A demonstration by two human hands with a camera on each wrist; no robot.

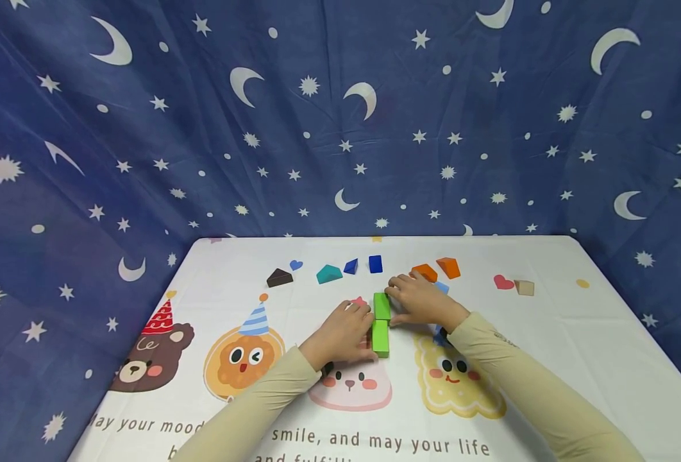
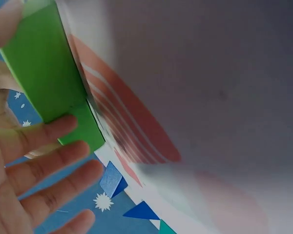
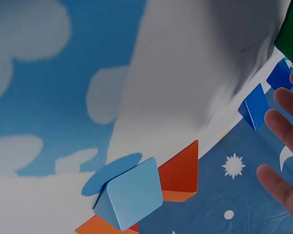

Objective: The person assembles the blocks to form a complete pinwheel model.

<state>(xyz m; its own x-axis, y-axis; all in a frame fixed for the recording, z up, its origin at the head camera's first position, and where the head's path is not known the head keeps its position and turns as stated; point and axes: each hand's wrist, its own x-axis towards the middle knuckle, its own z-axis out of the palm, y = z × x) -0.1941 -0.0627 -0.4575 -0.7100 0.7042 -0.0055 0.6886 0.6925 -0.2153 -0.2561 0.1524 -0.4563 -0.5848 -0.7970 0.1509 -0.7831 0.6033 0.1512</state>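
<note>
Two bright green blocks lie end to end on the table, the near green block (image 1: 380,339) meeting the far green block (image 1: 381,306). On their left side is my left hand (image 1: 343,333). Its thumb is by the near block, and its fingertips (image 2: 80,148) reach the blocks with fingers fairly straight in the left wrist view. My right hand (image 1: 424,301) stands on the other side, beside the far block, its fingers (image 3: 283,129) extended and spread. Whether its hidden thumb touches the green cannot be told. Neither hand visibly curls round a block.
Along the back lie a dark brown block (image 1: 279,278), a teal block (image 1: 329,274), two blue blocks (image 1: 376,264) and two orange blocks (image 1: 449,267). A light blue block (image 3: 135,194) sits behind my right hand. At the right is a beige block (image 1: 524,287). My wrists partly cover other blocks.
</note>
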